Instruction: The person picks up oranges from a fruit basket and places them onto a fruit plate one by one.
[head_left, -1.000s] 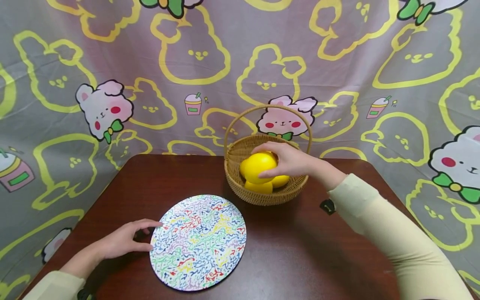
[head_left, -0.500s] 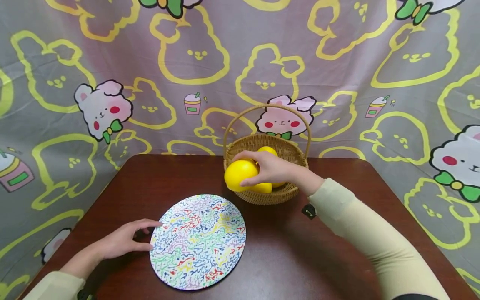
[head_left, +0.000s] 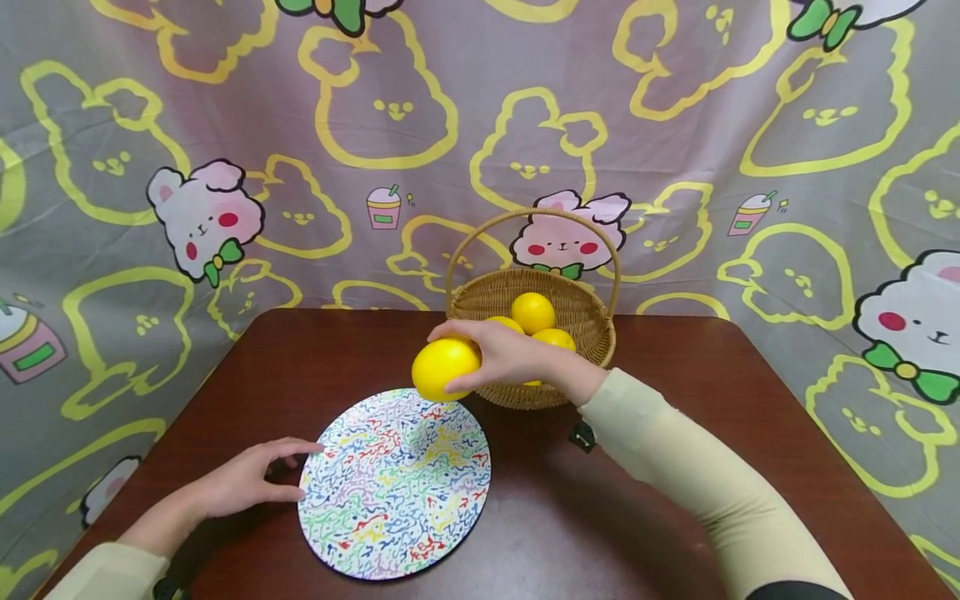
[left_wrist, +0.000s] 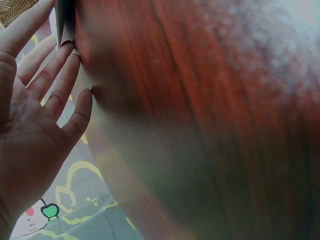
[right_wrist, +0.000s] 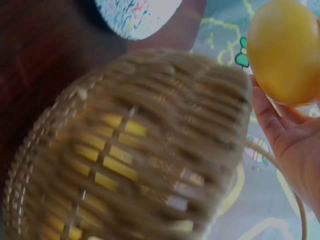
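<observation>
A smooth yellow oval fruit (head_left: 444, 367) is held by my right hand (head_left: 513, 354) in the head view, in the air over the far edge of a round patterned board (head_left: 397, 500). In the right wrist view the fingers curl against the fruit (right_wrist: 282, 55), outside the wicker basket (right_wrist: 165, 100). More yellow fruits (head_left: 534, 312) lie in the basket (head_left: 579, 304), partly covered by my right hand. My left hand (head_left: 243, 481) rests at the left rim of the board, fingers loosely extended. In the left wrist view its fingertips meet the board's dark edge (left_wrist: 66, 22).
The basket's tall arched handle (head_left: 525, 212) rises at the back of the dark wooden table (head_left: 322, 358). A patterned cloth (head_left: 300, 92) hangs behind the table and along both sides.
My right hand has lifted the yellow fruit out of the basket and carried it left and toward me, over the board's far edge. My left hand has stayed in place.
</observation>
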